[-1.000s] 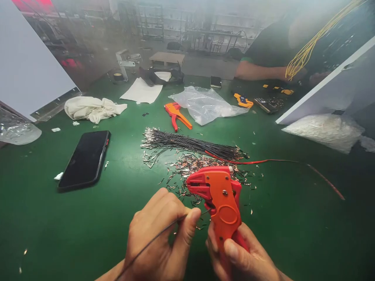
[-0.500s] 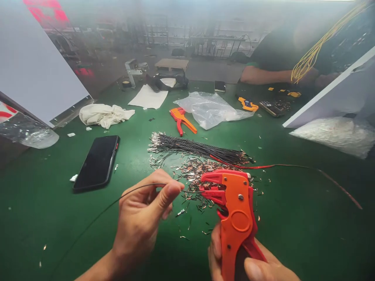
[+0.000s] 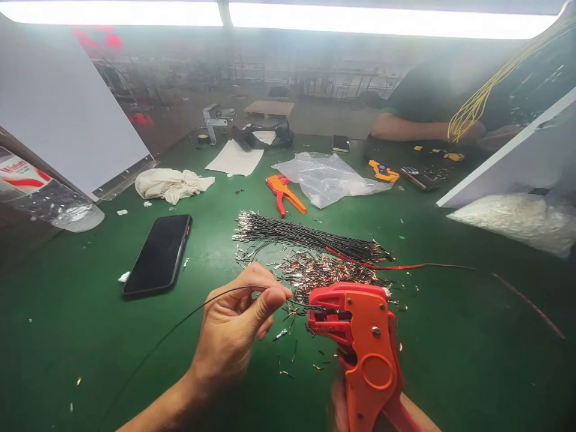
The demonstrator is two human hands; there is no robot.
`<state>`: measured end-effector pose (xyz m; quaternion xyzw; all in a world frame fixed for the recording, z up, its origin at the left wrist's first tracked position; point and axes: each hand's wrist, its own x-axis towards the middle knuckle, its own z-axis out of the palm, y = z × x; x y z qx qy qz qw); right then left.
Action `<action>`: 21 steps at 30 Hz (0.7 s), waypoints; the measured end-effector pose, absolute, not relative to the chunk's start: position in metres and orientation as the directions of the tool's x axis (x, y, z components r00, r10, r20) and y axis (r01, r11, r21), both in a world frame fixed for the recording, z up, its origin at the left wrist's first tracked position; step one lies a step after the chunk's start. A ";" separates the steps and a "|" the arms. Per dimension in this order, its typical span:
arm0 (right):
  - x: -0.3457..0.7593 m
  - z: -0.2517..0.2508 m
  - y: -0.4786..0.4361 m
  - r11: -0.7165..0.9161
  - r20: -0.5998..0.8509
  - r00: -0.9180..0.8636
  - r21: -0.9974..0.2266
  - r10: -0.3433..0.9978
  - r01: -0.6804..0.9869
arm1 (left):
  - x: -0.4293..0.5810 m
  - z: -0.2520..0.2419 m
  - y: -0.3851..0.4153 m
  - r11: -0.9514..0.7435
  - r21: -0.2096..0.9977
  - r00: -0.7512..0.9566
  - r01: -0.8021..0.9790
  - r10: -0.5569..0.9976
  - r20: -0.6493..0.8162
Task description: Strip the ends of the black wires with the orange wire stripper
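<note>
Between thumb and fingertips, my left hand [image 3: 240, 327] pinches a thin black wire [image 3: 180, 327] whose long tail trails down to the left. The wire's other end sits in the jaws of a red and orange wire stripper [image 3: 375, 354]. My right hand [image 3: 339, 399], mostly hidden behind the tool, is wrapped round its handles. The stripper's jaws look closed about the wire end. Just beyond lies a heap of copper and black wire scraps [image 3: 324, 270]. Behind that heap rests a bundle of cut black wires [image 3: 306, 233].
A phone [image 3: 157, 255] and a white cloth [image 3: 173, 185] lie left. Farther back are a second red-orange stripper [image 3: 285, 195], a clear plastic bag [image 3: 326, 177] and white paper [image 3: 236, 158]. A red-ended wire [image 3: 400, 266] stretches right. Another person's forearm [image 3: 409, 126] rests across the table.
The stripper's jaws have closed on the wire end, having been open before. The whole view has tilted upward, bringing the overhead lamp into sight.
</note>
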<state>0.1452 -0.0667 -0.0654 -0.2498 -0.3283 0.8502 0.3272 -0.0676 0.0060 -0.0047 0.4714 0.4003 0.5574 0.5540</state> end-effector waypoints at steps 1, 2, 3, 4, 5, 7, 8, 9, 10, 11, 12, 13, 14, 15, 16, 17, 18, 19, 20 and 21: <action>0.144 -0.066 -0.061 -0.562 -0.208 -0.653 -0.727 0.728 -0.395 | -0.067 -0.005 0.006 -0.069 0.970 0.066 -0.234 0.994 0.087; 0.143 -0.066 -0.053 -0.554 -0.207 -0.641 -0.728 0.739 -0.403 | -0.067 -0.005 0.006 -0.077 0.970 0.073 -0.230 0.993 0.096; 0.142 -0.067 -0.046 -0.543 -0.200 -0.630 -0.731 0.750 -0.414 | -0.066 -0.005 0.006 -0.088 0.970 0.080 -0.224 0.991 0.109; 0.141 -0.068 -0.038 -0.529 -0.192 -0.618 -0.735 0.762 -0.425 | -0.066 -0.005 0.006 -0.107 0.970 0.085 -0.217 0.988 0.128; 0.139 -0.069 -0.031 -0.516 -0.183 -0.607 -0.738 0.774 -0.435 | -0.066 -0.005 0.006 -0.129 0.970 0.085 -0.207 0.985 0.149; 0.138 -0.070 -0.023 -0.494 -0.167 -0.593 -0.746 0.788 -0.446 | -0.065 -0.006 0.005 -0.175 0.968 0.078 -0.180 0.978 0.191; 0.138 -0.071 -0.023 -0.486 -0.159 -0.591 -0.750 0.790 -0.448 | -0.065 -0.006 0.005 -0.192 0.967 0.072 -0.167 0.976 0.207; 0.139 -0.071 -0.024 -0.481 -0.153 -0.593 -0.754 0.791 -0.447 | -0.065 -0.006 0.005 -0.203 0.966 0.067 -0.157 0.974 0.216; 0.141 -0.071 -0.028 -0.476 -0.146 -0.596 -0.758 0.789 -0.445 | -0.065 -0.006 0.004 -0.208 0.966 0.061 -0.154 0.974 0.220; 0.143 -0.072 -0.033 -0.474 -0.141 -0.600 -0.762 0.787 -0.442 | -0.065 -0.006 0.004 -0.206 0.966 0.057 -0.157 0.974 0.217; 0.145 -0.072 -0.037 -0.471 -0.136 -0.604 -0.765 0.785 -0.440 | -0.066 -0.006 0.003 -0.199 0.966 0.057 -0.167 0.976 0.211; 0.147 -0.073 -0.041 -0.468 -0.131 -0.605 -0.767 0.785 -0.440 | -0.066 -0.005 0.003 -0.190 0.965 0.062 -0.179 0.977 0.203; 0.148 -0.075 -0.044 -0.463 -0.127 -0.604 -0.768 0.787 -0.442 | -0.066 -0.005 0.003 -0.178 0.965 0.070 -0.192 0.978 0.195; 0.149 -0.077 -0.045 -0.458 -0.122 -0.600 -0.768 0.791 -0.448 | -0.067 -0.005 0.002 -0.170 0.965 0.079 -0.200 0.979 0.189; 0.150 -0.080 -0.045 -0.452 -0.117 -0.594 -0.767 0.796 -0.455 | -0.067 -0.005 0.002 -0.168 0.964 0.087 -0.204 0.978 0.189; 0.149 -0.082 -0.043 -0.445 -0.111 -0.587 -0.766 0.802 -0.463 | -0.067 -0.006 0.002 -0.170 0.965 0.094 -0.202 0.977 0.192; 0.148 -0.085 -0.041 -0.439 -0.105 -0.581 -0.765 0.807 -0.471 | -0.067 -0.006 0.002 -0.175 0.964 0.100 -0.198 0.975 0.198; 0.145 -0.087 -0.038 -0.434 -0.100 -0.577 -0.764 0.811 -0.478 | -0.067 -0.007 0.003 -0.178 0.965 0.105 -0.194 0.974 0.201; 0.142 -0.088 -0.034 -0.430 -0.094 -0.574 -0.762 0.813 -0.484 | -0.068 -0.007 0.003 -0.173 0.966 0.111 -0.191 0.974 0.196; 0.137 -0.089 -0.031 -0.427 -0.088 -0.573 -0.760 0.815 -0.490 | -0.068 -0.008 0.003 -0.163 0.968 0.120 -0.189 0.975 0.187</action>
